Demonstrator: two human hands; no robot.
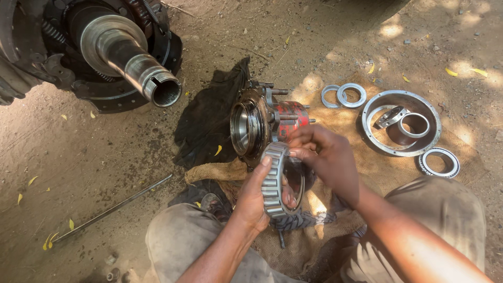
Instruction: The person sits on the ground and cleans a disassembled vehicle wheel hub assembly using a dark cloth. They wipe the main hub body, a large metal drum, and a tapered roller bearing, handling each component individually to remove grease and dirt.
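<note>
While the person sits on the dirt with knees apart, the wheel hub point(264, 123) lies on its side on a burlap sack point(346, 123) and serves as the landmark; up and left of the hub juts the bare axle spindle point(131, 60), the largest piece in view; just left of the hub lies a black cloth point(209, 118); right of the hub, on the sack, rests a wide metal ring point(401, 129) that encloses a smaller ring point(415, 125) and a bent metal piece point(390, 116); far down and left of the hub a thin rod point(112, 208) lies on the ground; directly below the hub, the left hand point(257, 202) grips the tapered roller bearing point(276, 180) from underneath, thumb across its rollers; the right hand point(327, 157) pinches the bearing's upper rim with curled fingers.
</note>
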